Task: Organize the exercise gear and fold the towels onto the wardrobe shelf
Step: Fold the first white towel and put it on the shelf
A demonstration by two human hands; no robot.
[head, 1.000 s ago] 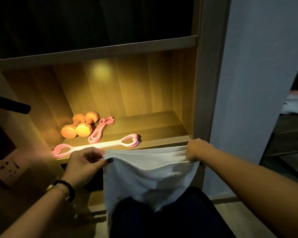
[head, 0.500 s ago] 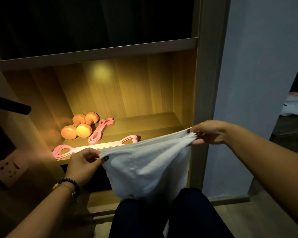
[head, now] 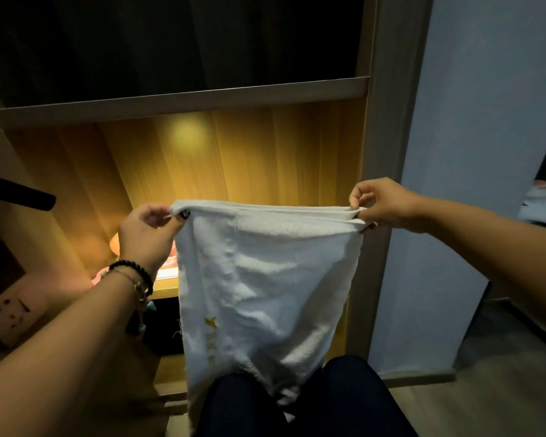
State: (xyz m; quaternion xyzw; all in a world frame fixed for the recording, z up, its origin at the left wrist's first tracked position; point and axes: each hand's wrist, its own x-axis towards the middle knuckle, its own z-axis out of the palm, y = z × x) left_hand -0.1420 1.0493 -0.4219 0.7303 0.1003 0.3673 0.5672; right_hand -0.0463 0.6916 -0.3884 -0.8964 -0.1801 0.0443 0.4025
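towel [head: 265, 279]: white terry cloth, held up in front of the lit wardrobe shelf [head: 167, 290], top edge stretched level between both hands, body hanging straight down to the person's dark-clad legs [head: 344, 402]; yellow lettering near its lower left edge, too blurred to read.
left hand [head: 147, 230]: pinches the towel's upper left corner between thumb and fingers; dark nail polish shows; beaded bracelets [head: 136, 275] on the wrist.
right hand [head: 382, 201]: pinches the upper right corner, where the cloth bunches in layered folds.
hands, relation: well apart, at about the same height, the towel taut between them.
dumbbell [head: 114, 242]: orange end only, on the shelf, mostly hidden behind the left hand.
pink gear [head: 100, 274]: small pink piece on the shelf by the left wrist; kind cannot be told.
wall socket [head: 8, 313]: lower left, on the side panel.
dark bar [head: 16, 193]: juts in from the left edge.
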